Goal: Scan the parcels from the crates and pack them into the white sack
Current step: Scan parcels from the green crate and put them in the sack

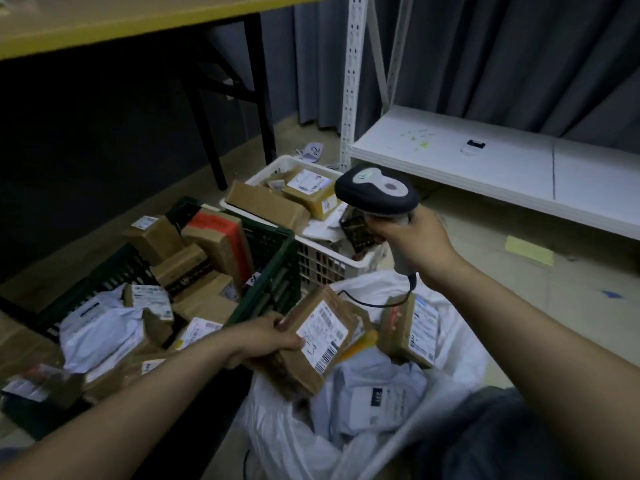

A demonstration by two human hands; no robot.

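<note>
My left hand (268,337) grips a brown cardboard parcel (311,344) with a white label, held tilted over the mouth of the white sack (287,441). My right hand (412,244) holds a grey and black barcode scanner (375,194) by its handle, its head above the parcel and the white crate. The sack holds a second brown box (412,329) and grey mailer bags (377,393). A dark green crate (273,271) at the left is full of boxes and bags. Behind it stands a white crate (322,268) with more boxes.
A white metal shelf (485,164) runs along the right, with a small dark item on it. A yellow-topped table (138,19) with black legs stands over the back left. Paper scraps and a yellow sheet (528,249) lie on the floor. Grey curtains hang behind.
</note>
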